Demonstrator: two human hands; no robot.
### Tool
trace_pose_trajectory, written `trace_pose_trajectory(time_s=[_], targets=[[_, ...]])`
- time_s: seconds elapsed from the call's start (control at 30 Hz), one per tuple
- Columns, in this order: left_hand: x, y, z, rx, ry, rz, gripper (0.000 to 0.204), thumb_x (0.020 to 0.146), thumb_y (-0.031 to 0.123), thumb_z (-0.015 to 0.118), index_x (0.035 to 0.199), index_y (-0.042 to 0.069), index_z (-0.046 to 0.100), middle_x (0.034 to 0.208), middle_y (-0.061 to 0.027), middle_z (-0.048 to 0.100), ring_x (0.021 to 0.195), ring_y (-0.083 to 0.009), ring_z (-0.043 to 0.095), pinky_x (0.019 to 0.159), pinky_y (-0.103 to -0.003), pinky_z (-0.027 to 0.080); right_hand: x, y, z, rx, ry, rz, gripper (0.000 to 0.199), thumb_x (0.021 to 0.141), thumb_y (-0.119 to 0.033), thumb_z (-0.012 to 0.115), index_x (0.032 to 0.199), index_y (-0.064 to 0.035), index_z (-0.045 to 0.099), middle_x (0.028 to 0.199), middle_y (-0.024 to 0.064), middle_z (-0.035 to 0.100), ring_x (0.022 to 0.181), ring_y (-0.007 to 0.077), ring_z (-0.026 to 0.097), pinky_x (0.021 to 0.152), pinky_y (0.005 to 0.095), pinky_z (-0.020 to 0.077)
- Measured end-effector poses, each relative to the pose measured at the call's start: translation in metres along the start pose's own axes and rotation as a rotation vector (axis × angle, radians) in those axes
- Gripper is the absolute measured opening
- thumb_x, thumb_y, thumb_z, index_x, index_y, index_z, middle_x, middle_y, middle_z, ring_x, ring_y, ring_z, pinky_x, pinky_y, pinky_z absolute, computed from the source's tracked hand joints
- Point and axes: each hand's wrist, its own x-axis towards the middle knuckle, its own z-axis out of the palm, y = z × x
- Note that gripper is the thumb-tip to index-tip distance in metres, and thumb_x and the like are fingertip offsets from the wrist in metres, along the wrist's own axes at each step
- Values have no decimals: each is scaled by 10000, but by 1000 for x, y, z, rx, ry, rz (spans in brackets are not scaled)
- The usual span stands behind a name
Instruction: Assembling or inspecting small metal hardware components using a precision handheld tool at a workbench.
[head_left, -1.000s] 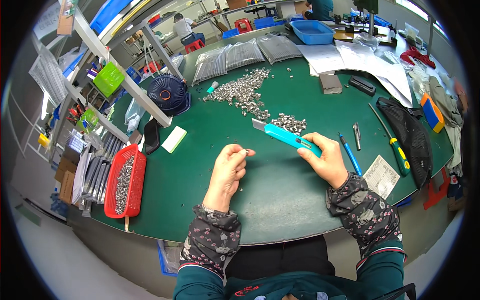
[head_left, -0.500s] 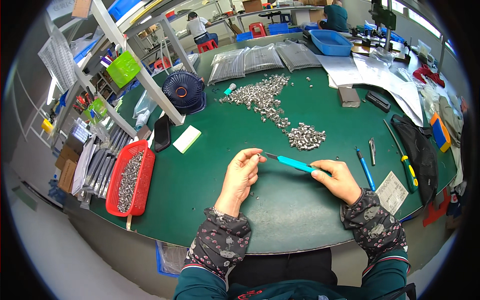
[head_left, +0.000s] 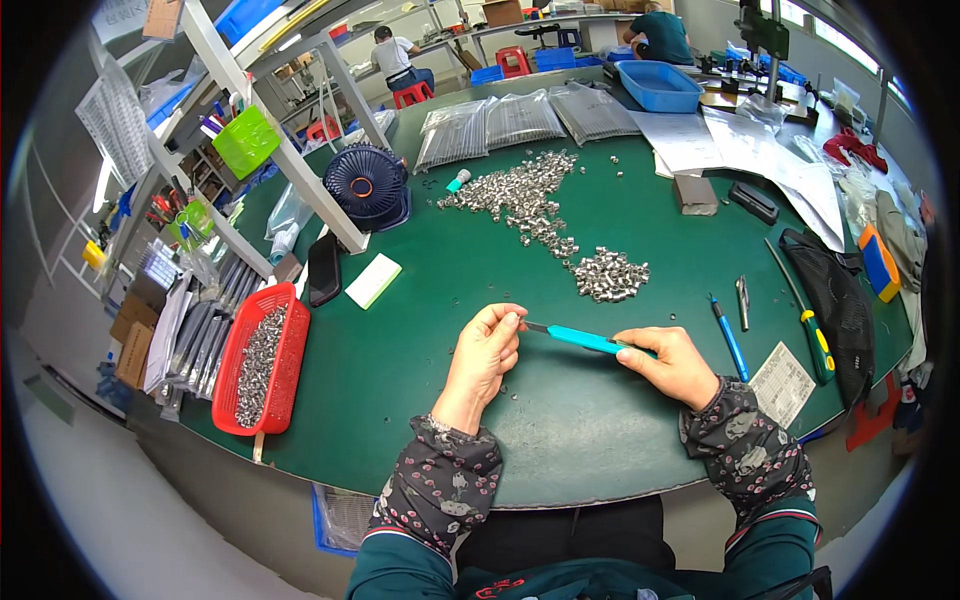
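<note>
My right hand (head_left: 668, 362) is closed round the teal handle of a utility knife (head_left: 582, 339), its dark blade pointing left. The blade tip meets the fingertips of my left hand (head_left: 486, 350). Those left fingers are pinched on a small metal ring, mostly hidden by the thumb and forefinger. Beyond my hands lies a small heap of short silvery metal sleeves (head_left: 610, 275). A larger spread of the same sleeves (head_left: 525, 195) reaches back from it across the green table (head_left: 420, 290).
At the left stand a red basket (head_left: 293, 372) of small metal parts, a phone (head_left: 324, 268) and a fan (head_left: 367, 185). On the right lie a blue pen-like tool (head_left: 729, 337), a screwdriver (head_left: 818, 345) and a black bag (head_left: 835, 310). Bagged rods (head_left: 525, 118) line the back; two people sit beyond.
The knife has dropped slightly and shifted left, so its blade now sits at my left fingertips. My left hand has barely moved.
</note>
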Motion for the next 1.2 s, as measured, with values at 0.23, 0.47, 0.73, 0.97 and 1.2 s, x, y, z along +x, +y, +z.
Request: trace_pose_trajectory(time_s=[0.23,0.47,0.73,0.97,1.2], targets=[[1,-4,-2,21,6,-9,128,845,147,514,873,23,537,690,1,475,434,-2,294,355,-141,205,-1,1,1,-102,32,-23,261,754,-264,583,893,-44,609,770,122,605,696,263,584,619,330,447],[1,-4,0,54,25,-2,157,848,180,514,841,25,542,666,3,465,428,1,284,355,-140,205,-4,-7,2,-276,115,-63,248,737,-272,593,875,-67,613,706,102,573,626,276,555,554,350,428],[0,-4,4,134,51,39,184,855,203,503,807,31,545,619,19,453,428,-4,293,355,-146,200,-5,-7,4,-379,190,-144,238,721,-265,611,871,-81,603,649,79,525,561,262,530,497,349,410],[1,-5,2,213,72,54,192,862,223,492,785,55,546,607,31,445,415,1,287,351,-150,198,-5,-6,5,-431,222,-189,230,714,-266,616,862,-91,595,632,72,502,550,255,522,482,354,404],[1,-6,2,271,45,53,239,877,270,458,747,78,513,595,43,416,418,5,265,356,-149,183,-5,-6,5,-465,238,-214,229,713,-267,615,861,-94,591,631,69,492,548,254,519,479,353,400]])
